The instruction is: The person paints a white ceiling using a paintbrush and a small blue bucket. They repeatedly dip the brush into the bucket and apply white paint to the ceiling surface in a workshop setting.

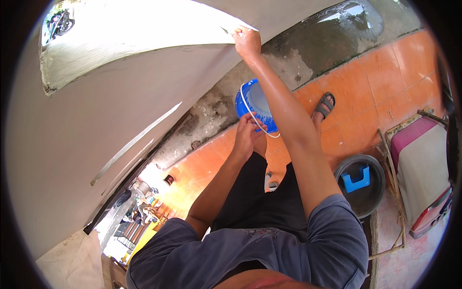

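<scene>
My left hand (247, 133) is shut on the thin white handle of a blue bucket (251, 103), which it holds in front of my body at the foot of a white wall (110, 106). My right hand (247, 41) is raised with the arm outstretched, its fingers curled against the wall's edge. Whether it holds anything is hidden. The arm looks wet.
Orange floor tiles (380, 77) meet a wet concrete strip (332, 33) along the wall. My sandalled foot (326, 105) stands on the tiles. A black basin (378, 192) with a blue object inside sits at right, beside a chair (423, 164) with a pink cushion and grey cloth.
</scene>
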